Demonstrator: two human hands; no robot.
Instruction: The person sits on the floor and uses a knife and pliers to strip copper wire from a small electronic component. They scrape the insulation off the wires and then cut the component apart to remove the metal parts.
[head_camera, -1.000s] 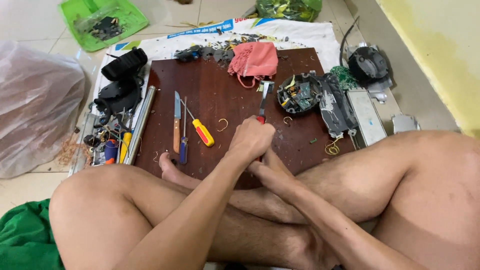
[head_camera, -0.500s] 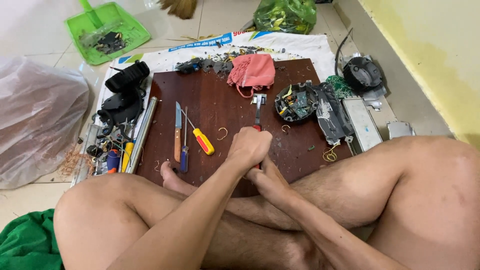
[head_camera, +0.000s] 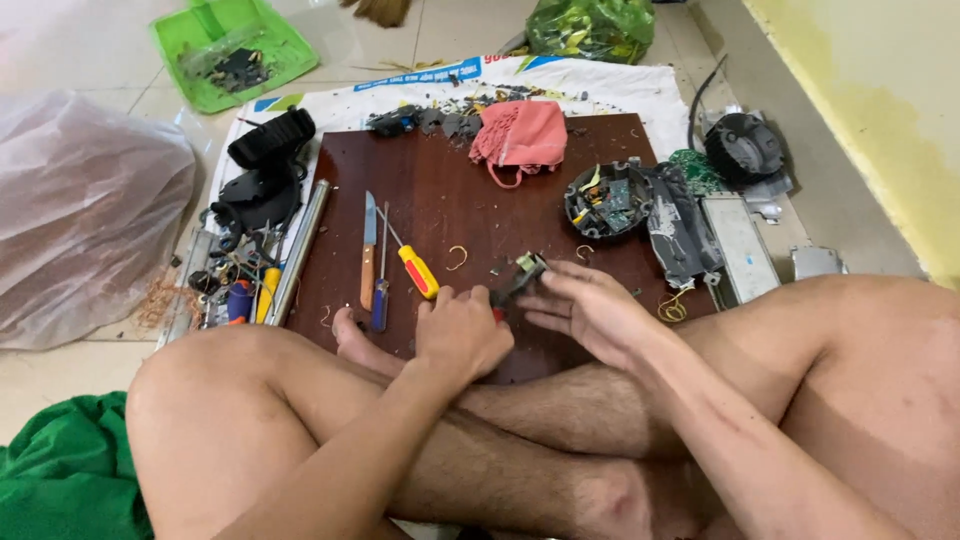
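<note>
The left hand (head_camera: 462, 335) is closed around a dark tool (head_camera: 510, 290) and keeps it low over the brown board (head_camera: 470, 160). The right hand (head_camera: 590, 310), fingers half spread, steadies a small green part (head_camera: 528, 264) at the tool's tip, near the yellow screwdriver (head_camera: 415, 265).

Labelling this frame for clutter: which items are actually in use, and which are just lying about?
In use:
- left hand, gripping a dark tool
- right hand, fingers open beside a small greenish part at the tool's tip
- brown board underneath

Lying about:
- knife
- yellow-handled screwdriver
- blue-handled screwdriver
- pink cloth
- round circuit housing
- green tray
</note>
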